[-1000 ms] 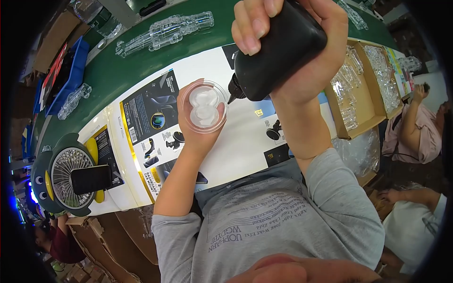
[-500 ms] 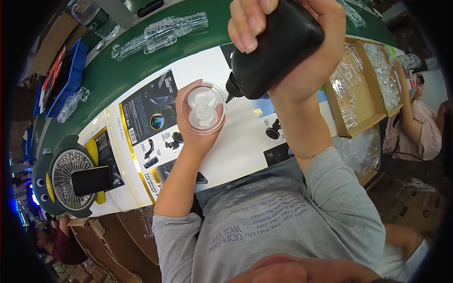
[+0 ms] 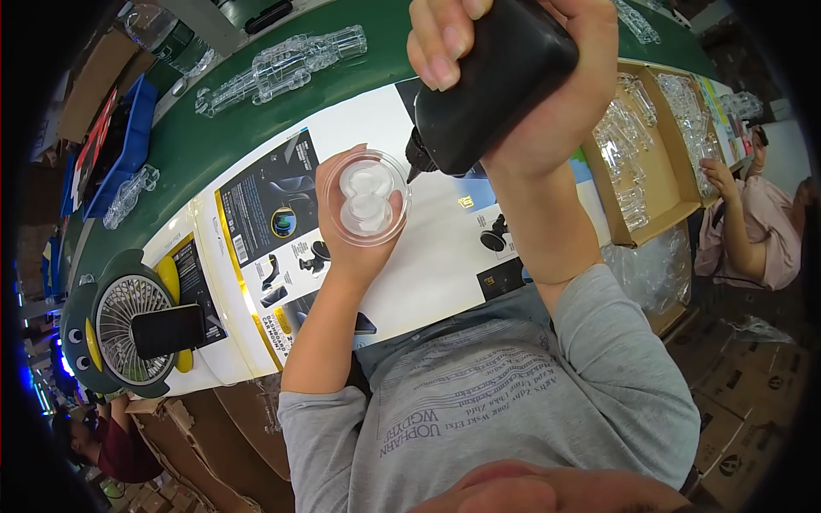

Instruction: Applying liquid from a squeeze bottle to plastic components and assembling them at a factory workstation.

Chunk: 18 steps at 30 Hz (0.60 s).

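Note:
My left hand (image 3: pixel 359 256) holds a clear round plastic dish-like part (image 3: pixel 369 232), its fingers closed around the edge. Inside the rim show two whitish, rounded shapes that overlap. A black squeeze bottle (image 3: pixel 500 85) is gripped in my right hand (image 3: pixel 556 111), tilted with its nozzle pointing down and left. The nozzle tip is at the right rim of the clear part; whether they touch, I cannot tell. No liquid is visible at the tip. Beneath both hands lies a printed cardboard sheet (image 3: pixel 428 291).
A clear plastic assembly (image 3: pixel 282 68) lies on the green table (image 3: pixel 201 141). Cardboard trays (image 3: pixel 671 214) of clear parts stand at right, beside a co-worker's hand (image 3: pixel 720 178). At left are a fan (image 3: pixel 128 299), a dark phone-like object (image 3: pixel 167 332) and a blue bin (image 3: pixel 137 145).
The bottle and my right hand have shifted very slightly left; the clear part stays nearly in place. At right, the co-worker's hand has moved down along the tray.

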Each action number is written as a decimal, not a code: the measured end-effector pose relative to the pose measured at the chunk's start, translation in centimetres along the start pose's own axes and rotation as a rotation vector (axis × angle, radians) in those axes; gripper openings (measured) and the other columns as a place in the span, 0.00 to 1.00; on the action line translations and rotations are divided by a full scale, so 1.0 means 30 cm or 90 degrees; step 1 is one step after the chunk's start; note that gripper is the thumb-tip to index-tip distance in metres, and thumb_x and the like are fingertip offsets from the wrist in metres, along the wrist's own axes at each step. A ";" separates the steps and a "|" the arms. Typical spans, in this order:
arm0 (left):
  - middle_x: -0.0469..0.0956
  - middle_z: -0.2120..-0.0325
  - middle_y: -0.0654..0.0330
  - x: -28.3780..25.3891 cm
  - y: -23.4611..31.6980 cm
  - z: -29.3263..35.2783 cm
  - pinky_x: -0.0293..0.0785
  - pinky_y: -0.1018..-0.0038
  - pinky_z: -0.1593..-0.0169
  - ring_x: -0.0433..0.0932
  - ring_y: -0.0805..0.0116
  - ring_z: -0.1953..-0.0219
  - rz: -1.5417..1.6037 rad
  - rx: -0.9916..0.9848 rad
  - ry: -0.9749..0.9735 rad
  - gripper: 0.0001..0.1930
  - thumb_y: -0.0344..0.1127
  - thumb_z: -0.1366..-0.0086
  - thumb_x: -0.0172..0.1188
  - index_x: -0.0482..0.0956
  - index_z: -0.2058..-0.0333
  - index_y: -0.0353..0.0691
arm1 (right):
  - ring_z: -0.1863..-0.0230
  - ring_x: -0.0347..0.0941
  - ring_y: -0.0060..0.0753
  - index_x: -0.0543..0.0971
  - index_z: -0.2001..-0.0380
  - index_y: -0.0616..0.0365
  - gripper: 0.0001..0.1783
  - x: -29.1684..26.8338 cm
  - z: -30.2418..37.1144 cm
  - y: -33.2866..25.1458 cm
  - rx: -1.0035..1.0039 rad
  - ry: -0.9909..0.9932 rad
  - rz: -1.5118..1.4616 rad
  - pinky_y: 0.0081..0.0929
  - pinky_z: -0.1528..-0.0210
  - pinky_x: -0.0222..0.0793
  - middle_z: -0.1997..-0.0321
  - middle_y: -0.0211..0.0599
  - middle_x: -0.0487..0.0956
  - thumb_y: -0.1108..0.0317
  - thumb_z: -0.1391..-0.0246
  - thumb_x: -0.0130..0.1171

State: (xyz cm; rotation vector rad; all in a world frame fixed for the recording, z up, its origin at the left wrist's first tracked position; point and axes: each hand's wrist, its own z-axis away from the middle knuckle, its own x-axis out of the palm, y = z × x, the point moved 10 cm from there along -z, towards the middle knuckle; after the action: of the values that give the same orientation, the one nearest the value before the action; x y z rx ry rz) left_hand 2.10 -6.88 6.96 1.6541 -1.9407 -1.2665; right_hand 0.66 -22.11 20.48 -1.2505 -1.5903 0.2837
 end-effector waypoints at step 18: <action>0.65 0.56 0.55 -0.007 -0.044 0.024 0.64 0.71 0.48 0.68 0.63 0.52 0.036 -0.034 0.008 0.33 0.29 0.54 0.67 0.60 0.50 0.35 | 0.85 0.61 0.26 0.64 0.78 0.61 0.21 -0.012 -0.005 -0.015 -0.046 -0.008 -0.029 0.18 0.81 0.61 0.85 0.36 0.65 0.55 0.40 0.34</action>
State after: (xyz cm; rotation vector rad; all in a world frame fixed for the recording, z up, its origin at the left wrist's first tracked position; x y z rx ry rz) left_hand 2.50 -6.32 5.60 1.5670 -1.9159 -1.2728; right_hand 0.50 -22.65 20.66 -1.2673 -1.6509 0.2074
